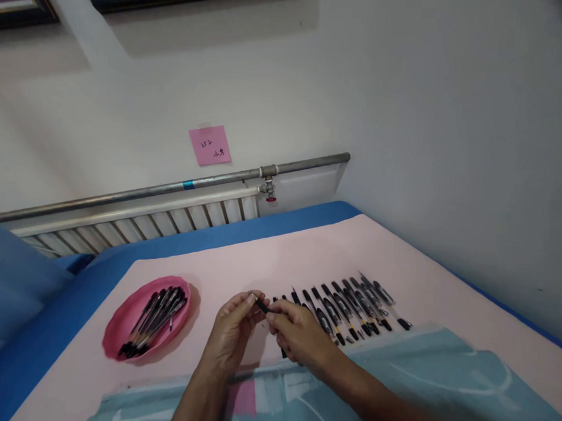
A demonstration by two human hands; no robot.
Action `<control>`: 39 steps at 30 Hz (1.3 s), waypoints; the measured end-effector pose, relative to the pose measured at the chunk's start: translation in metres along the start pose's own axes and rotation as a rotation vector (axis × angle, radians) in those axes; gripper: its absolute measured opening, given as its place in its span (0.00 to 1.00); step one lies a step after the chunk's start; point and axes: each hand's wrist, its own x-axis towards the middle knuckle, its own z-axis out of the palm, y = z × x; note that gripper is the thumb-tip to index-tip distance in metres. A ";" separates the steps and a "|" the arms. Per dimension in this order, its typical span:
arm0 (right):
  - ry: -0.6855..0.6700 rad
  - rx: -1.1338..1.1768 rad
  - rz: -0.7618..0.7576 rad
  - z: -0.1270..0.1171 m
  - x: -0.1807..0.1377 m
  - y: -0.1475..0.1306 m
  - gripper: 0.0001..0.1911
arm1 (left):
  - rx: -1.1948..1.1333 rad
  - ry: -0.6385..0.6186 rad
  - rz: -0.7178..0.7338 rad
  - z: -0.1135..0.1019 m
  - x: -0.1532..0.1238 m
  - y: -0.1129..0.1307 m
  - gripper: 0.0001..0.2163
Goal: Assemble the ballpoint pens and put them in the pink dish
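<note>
My left hand and my right hand meet over the pink surface, both closed on one slim black pen piece. The left fingertips pinch its upper end, where something small and pale shows. The right thumb and fingers grip the lower end; part of it is hidden. Close by on the right lie rows of pen parts, mostly black and clear, such as caps and barrels with a few yellow bits. To the left, several black and clear pens rest in a pink tray.
A pink cover lies over a blue surface. Along the front edge runs a teal cloth with white marks. Behind stand a radiator and a metal pipe, below a pink note on the wall.
</note>
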 end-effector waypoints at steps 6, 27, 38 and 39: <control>0.076 -0.197 -0.230 -0.001 -0.003 0.000 0.06 | 0.058 0.115 0.047 -0.001 0.001 -0.003 0.08; 0.099 0.412 0.075 -0.038 0.011 -0.011 0.07 | 1.338 0.296 0.136 -0.011 0.016 -0.034 0.04; 0.075 -0.135 -0.117 -0.022 0.008 0.001 0.07 | 0.816 0.245 -0.132 -0.027 0.010 0.002 0.06; 0.059 -0.176 -0.140 -0.019 0.006 0.002 0.08 | 0.556 0.240 -0.111 -0.029 0.010 0.006 0.05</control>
